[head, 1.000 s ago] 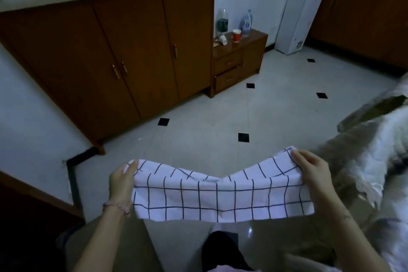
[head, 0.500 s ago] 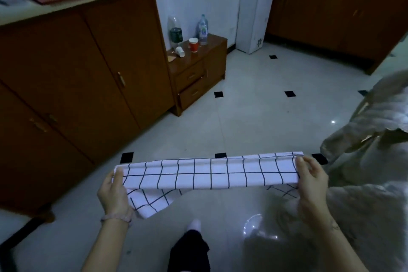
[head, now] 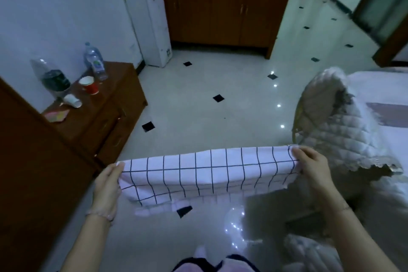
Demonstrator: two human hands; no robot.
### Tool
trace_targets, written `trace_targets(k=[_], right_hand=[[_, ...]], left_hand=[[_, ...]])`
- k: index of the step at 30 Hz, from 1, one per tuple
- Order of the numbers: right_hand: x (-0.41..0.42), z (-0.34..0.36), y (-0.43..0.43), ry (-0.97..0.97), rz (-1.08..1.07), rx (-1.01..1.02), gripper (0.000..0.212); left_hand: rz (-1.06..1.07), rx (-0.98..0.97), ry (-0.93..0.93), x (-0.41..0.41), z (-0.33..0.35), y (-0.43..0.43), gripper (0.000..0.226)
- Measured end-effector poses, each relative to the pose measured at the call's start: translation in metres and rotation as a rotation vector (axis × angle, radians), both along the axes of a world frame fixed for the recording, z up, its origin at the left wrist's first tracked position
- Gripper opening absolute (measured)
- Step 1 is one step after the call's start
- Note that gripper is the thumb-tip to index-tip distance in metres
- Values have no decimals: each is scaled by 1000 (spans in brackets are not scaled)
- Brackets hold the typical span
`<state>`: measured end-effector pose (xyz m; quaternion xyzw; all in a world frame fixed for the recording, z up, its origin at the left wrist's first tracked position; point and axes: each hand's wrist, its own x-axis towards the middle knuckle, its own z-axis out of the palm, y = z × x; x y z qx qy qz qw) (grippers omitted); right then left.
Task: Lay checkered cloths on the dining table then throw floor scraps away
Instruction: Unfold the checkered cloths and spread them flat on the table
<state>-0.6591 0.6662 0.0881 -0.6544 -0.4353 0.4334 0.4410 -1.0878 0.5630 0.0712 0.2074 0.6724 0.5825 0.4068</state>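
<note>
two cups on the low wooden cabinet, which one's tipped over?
The white paper cup, lying on its side near the cabinet's front-left edge beside the dark-labelled bottle. The red cup stands upright, mouth up, further back.

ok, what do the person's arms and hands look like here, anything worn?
Both forearms are bare, with no sleeves in view. The left hand has a thin beaded bracelet of pale beads around the wrist. The right hand has a very fine band at the wrist, too thin to identify. No gloves and no rings that I can make out.
</note>
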Motion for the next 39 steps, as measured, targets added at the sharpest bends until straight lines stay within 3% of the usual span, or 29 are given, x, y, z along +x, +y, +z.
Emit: trace_targets(k=[6, 12, 20, 30, 39], right_hand=[[17, 15, 70, -5, -205, 84, 23], [33, -5, 163, 17, -330, 104, 15], [105, 55, 290, -90, -474, 235, 18], [216, 82, 301, -6, -1009, 296, 15], [314, 113, 264, -105, -1469, 253, 15]], left_hand=[[-220, 43, 34, 7, 15, 164, 18], [-292, 20, 26, 32, -9, 305, 14], [-453, 137, 31, 108, 34, 532, 17], [-965, 250, -41, 333, 66, 723, 12], [-1476, 315, -121, 600, 98, 787, 9]])
